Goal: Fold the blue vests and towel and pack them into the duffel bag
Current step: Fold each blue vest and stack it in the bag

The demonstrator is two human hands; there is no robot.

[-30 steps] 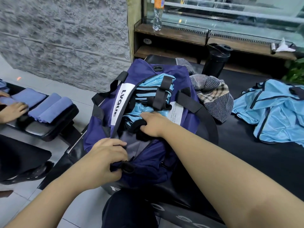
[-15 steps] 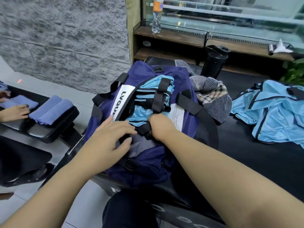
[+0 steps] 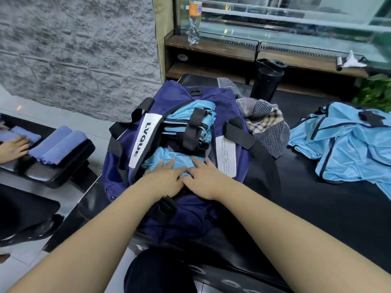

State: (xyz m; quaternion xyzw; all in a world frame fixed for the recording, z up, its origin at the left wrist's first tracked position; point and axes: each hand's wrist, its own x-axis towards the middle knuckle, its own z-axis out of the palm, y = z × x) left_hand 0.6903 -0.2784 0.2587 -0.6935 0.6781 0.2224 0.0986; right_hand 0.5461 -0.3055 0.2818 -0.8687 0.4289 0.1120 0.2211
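Head view: left hand [image 3: 167, 180] and right hand [image 3: 206, 179], fingers straight, press flat on folded vests [image 3: 175, 160] inside open bag [image 3: 184, 216]; towel [image 3: 266, 127] beside it.

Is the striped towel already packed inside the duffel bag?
No, the towel lies in a heap on the black bench beside the bag, which holds only folded blue vests.

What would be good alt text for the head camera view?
Both hands, the left hand and right hand, press light blue vests down into an open navy duffel bag on a black bench; more vests lie unfolded nearby.
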